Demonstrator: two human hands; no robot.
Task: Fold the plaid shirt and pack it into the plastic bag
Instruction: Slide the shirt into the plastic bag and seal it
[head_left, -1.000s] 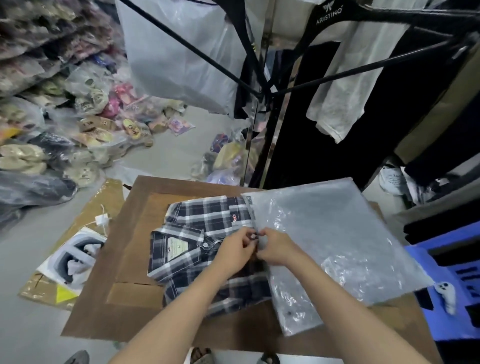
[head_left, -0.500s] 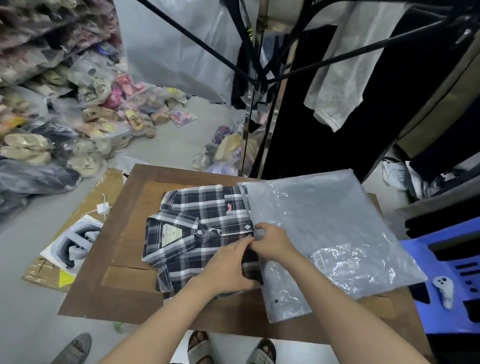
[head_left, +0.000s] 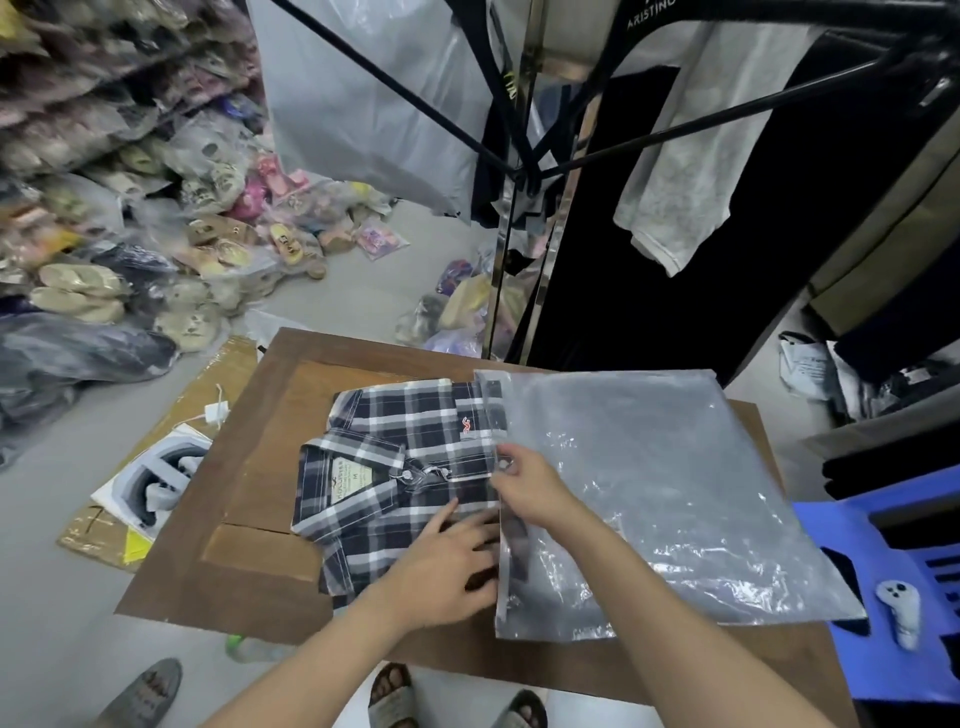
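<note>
Plaid shirt (head_left: 395, 483) lies folded on the table (head_left: 260, 566), collar away from the plastic bag (head_left: 649, 493) w/ its bag-side edge at the mouth; right hand (head_left: 524, 486) pinches the mouth's lip, left hand (head_left: 441, 566), fingers spread flat, presses the shirt's near corner beside the bag, so the shirt goes in sideways.

We see even, soft indoor light with no single strong source; the shadows are faint, the clearest a thin dark band under our left hand (head_left: 441, 566) where the palm meets the cloth. Just right of our right hand (head_left: 524, 488), the plastic bag (head_left: 649, 467) catches white, crinkled glare in streaks, brightest beyond the wrist. Our hands look slightly soft, fingertips smeared. Far above the hands, the dark hanging clothes (head_left: 649, 234) sink to near black, without detail. The wide lens bends straight lines toward the edges: the table (head_left: 249, 467) left of our hands splays outward, and the corners blur.
</note>
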